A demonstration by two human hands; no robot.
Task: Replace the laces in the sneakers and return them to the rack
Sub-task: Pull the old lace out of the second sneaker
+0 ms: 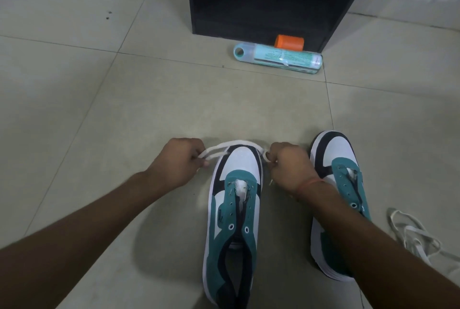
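Both hands, left hand (178, 159) and right hand (290, 164), pinch the flat white lace (234, 144) taut over the near teal-and-white sneaker (235, 209), apparently evening its ends before threading.

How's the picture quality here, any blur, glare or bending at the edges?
Head view: dim, soft light with a greenish cast; floor tile lines bow from the wide lens; the lace between both hands is slightly soft; the rack is too dark to read inside.

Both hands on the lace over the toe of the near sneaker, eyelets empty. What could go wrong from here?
1. The white lace is doubled in the left hand; uneven ends may leave one side short once threaded.
2. The loose lace on the floor beside the second sneaker might snag the right forearm.
3. The near sneaker stands free, so pulling could shift it.
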